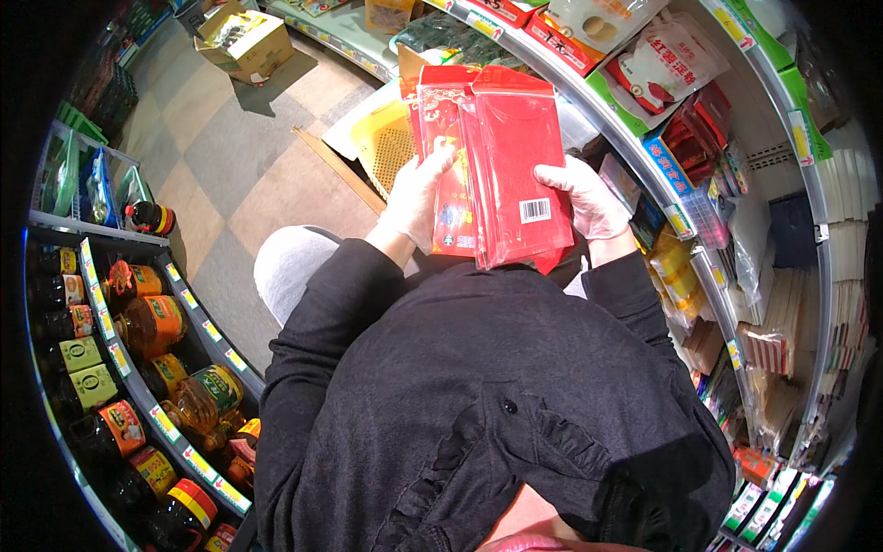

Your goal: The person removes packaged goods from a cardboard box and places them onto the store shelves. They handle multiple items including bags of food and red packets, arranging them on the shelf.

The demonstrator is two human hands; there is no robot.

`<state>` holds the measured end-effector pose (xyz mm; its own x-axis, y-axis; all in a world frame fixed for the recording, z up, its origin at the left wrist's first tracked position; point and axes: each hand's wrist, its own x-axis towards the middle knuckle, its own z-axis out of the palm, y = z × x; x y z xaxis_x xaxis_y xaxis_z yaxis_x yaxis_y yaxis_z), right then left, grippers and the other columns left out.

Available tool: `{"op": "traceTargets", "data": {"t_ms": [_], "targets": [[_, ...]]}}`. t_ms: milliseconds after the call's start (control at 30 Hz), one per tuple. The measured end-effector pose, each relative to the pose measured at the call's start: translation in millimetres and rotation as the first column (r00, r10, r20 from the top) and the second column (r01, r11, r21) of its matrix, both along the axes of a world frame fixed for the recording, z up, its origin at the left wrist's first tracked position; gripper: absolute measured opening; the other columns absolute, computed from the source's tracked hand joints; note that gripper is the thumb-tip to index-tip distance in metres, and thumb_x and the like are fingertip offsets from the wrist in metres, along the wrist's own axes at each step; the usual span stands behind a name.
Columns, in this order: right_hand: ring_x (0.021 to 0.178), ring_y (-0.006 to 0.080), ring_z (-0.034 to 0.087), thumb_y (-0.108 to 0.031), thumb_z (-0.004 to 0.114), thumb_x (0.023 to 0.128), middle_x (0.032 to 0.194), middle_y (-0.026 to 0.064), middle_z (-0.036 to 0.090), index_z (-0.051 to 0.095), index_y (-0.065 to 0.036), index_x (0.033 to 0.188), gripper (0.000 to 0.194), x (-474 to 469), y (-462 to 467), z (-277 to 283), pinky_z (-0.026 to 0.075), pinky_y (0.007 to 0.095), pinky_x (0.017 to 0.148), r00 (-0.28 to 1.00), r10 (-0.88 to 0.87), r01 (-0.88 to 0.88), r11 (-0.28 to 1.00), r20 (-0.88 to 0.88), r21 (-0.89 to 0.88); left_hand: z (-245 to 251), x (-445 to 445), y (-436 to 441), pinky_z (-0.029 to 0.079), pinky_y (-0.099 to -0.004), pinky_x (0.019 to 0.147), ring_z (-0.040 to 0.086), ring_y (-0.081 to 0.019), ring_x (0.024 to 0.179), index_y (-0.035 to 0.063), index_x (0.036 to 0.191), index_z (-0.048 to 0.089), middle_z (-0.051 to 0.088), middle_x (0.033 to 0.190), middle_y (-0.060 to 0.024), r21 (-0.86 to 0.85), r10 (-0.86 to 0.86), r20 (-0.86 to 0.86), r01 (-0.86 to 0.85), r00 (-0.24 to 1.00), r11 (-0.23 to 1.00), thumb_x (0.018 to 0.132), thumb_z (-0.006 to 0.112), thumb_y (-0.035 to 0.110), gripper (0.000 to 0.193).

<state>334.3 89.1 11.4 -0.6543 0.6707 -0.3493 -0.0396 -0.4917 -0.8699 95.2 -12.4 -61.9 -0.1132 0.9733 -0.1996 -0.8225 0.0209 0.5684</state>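
Several red paper packets in clear plastic sleeves, likely red envelopes, are fanned in front of me. My left hand (419, 196), in a thin whitish glove, grips the left packet (448, 145), which bears gold ornament and printing. At the other side my right hand (590, 196), gloved too, holds the right packet (514, 152) with its thumb on the front. That packet is plain red with a barcode low on its face. The two groups overlap in the middle, and the fingers behind them are hidden. Partly covered by the packets is a yellow perforated plastic basket (383, 141).
Shelves with bagged starch (676, 58) and stationery curve along my right. On the left, a shelf carries bottles of sauce and oil (207, 397). An open cardboard box (248, 52) stands on the checkered floor (276, 186) ahead. A cardboard flap (338, 169) juts out near the basket.
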Motion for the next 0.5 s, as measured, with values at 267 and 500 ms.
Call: {"op": "traceTargets", "data": {"t_ms": [267,500], "targets": [[0.109,0.0229,0.072,-0.016,0.075,0.094,0.126,0.0130,0.071,0.056,0.002,0.139,0.052,39.1,5.6,-3.3,0.057,0.0401,0.099,0.979,-0.129,0.130,0.991,-0.156,-0.001,3.4,-15.7,-3.2,0.058,-0.0440,0.096,0.069,-0.0239,0.112,0.0056,0.138,0.056,0.069,0.128,-0.0099,0.006,0.024,0.054,-0.024,0.998,1.000,0.100,0.070,0.027,0.046],[0.105,0.0298,0.073,-0.006,0.068,0.094,0.121,0.0157,0.073,0.062,0.003,0.131,0.039,70.2,0.5,-10.6,0.059,0.0485,0.098,0.895,-0.318,0.254,0.940,-0.311,-0.230,32.9,-18.7,-13.1,0.058,-0.0438,0.096,0.069,-0.0251,0.111,0.0057,0.136,0.057,0.069,0.126,-0.0114,-0.010,-0.016,0.129,0.018,0.992,1.000,0.098,0.074,0.033,0.050]]}}
